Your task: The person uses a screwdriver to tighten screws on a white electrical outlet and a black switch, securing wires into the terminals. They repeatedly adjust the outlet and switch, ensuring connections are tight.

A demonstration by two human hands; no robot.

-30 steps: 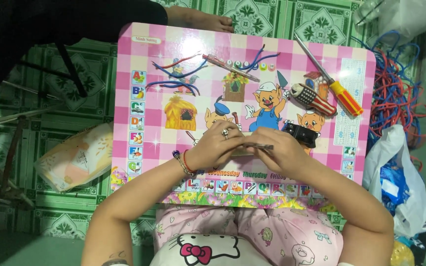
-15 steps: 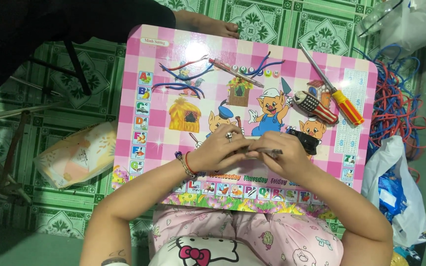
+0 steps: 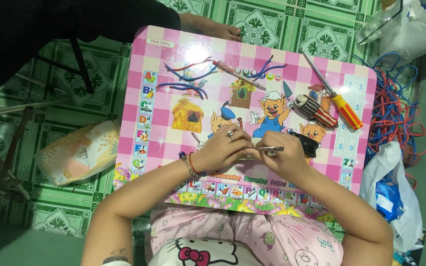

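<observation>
— What are the hands doing from where you stand?

— Both meet over the middle of the pink checked worktop (image 3: 163,123). The left hand (image 3: 223,148), with a ring and beaded bracelets at the wrist, is curled shut, fingers pinching a small pale piece (image 3: 250,153) that is mostly hidden under them. I can't tell what that piece is.

— And the other one?

— The right hand (image 3: 283,158) is closed too, gripping a thin metal tool (image 3: 268,149) that lies level, its end against the pale piece between the two hands. Thumbs nearly touch.

— Anything lying about?

— Starting at the left, a printed bag (image 3: 75,155) on the green tiled floor (image 3: 282,24) beside the worktop. On the worktop, loose blue and red wire bits (image 3: 186,81) near the far edge, then a slim screwdriver (image 3: 232,74), a striped tool (image 3: 316,111), and an orange-handled screwdriver (image 3: 338,106) well apart from the hands. A black object (image 3: 305,143) sits just beside the right hand. Off the right edge, a tangle of red and blue wire (image 3: 395,113) and a white plastic bag (image 3: 390,197).
</observation>
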